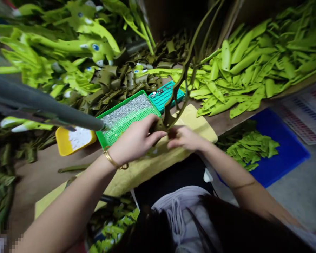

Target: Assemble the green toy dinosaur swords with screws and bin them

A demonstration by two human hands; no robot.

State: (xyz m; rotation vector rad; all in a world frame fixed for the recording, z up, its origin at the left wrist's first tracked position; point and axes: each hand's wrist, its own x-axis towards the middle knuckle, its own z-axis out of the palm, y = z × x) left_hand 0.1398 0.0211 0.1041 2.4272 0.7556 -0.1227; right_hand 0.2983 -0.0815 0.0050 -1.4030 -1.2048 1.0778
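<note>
My left hand (138, 137) is closed around the lower end of a long, curved olive-green plastic piece shaped like a bow limb (183, 79), which rises tilted toward the back right. At that same end my right hand (186, 138) has its fingers bent in a pinch; what lies between them is hidden. Both hands are over a yellow padded cloth (200, 123). Just beyond them lie a green perforated tray (121, 129) of small metal screws and a teal tray (171, 92) holding a few small parts.
A grey rod (55, 109) slants in from the left, its tip over the green tray. Left of the tray stands a yellow container (61, 140) of white bits. Lime-green parts (242, 70) and olive pieces (107, 82) are heaped behind. A blue bin (281, 158) sits lower right.
</note>
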